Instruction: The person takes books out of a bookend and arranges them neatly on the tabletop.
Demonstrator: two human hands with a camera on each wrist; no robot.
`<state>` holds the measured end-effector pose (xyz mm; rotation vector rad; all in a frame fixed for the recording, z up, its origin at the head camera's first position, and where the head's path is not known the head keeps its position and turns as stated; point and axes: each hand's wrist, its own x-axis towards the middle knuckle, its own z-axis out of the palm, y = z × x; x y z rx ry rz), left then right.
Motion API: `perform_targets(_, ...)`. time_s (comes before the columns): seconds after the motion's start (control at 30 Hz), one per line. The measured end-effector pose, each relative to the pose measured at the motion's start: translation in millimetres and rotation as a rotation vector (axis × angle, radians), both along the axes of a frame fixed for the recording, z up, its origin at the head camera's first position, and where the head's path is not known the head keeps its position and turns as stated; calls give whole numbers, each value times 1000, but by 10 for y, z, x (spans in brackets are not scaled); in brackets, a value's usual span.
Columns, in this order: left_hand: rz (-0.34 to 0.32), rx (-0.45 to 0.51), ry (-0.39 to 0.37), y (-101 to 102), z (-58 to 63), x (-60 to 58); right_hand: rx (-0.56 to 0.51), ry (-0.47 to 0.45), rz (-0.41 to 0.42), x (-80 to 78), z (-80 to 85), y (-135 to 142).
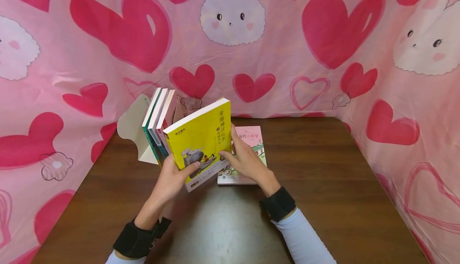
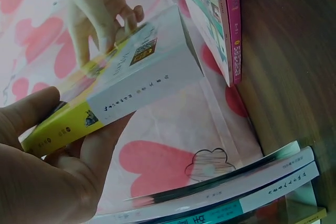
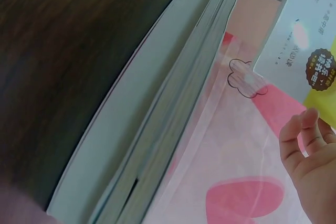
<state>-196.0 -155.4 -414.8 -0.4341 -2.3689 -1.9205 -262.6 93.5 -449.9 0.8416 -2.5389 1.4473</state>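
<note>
Left hand: the left hand is gripping the yellow paperback book with the cartoon cover at its lower near corner, thumb curled over the front cover, fingers wrapped behind.
Right hand: the right hand is pressing near-straight fingers against the book's right-hand long edge; palm is hovering over the pink paperback lying flat on the table. It is steadying the yellow book, not clamping it.
Book location: it is being held off the dark brown wooden table, between both hands, just right of the row of upright books standing against the white metal bookend.
Step in hand (judgement): seating the yellow book upright at the right end of that row.
How to do it well: keep the left-hand grip low, and let the right fingers guide the free edge. Bring the book vertical before closing on the row, so it does not knock the leaning books. Set the bottom edge down first, then push flush.
Long axis: running from the left hand's corner up and away, tilted right.
Facing: front cover toward the person, top end pointing away toward the pink heart-and-bunny backdrop cloth; in the left wrist view the spine is facing that camera.
</note>
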Motion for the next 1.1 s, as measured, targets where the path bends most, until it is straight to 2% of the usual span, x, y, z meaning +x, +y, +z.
perform_targets(0.17, 32, 35, -37, -2, 10, -14, -6, -5, -2, 7, 19, -3)
perform_targets(0.43, 113, 138, -161, 24, 49, -21, -58, 22, 24, 7, 29, 6)
perform_targets(0.67, 129, 212, -180, 44, 76, -22, -51, 30, 18, 21, 67, 17)
perform_targets(0.77, 140, 247, -147, 66, 101, -14, -36, 44, 5, 16, 62, 30)
perform_targets(0.87, 170, 282, -81, 99, 123, -13, -21, 66, -1, 2, 44, 37)
perform_targets(1.1, 292, 361, 105, 163, 109, -11, -22, 79, 1, 8, 44, 20)
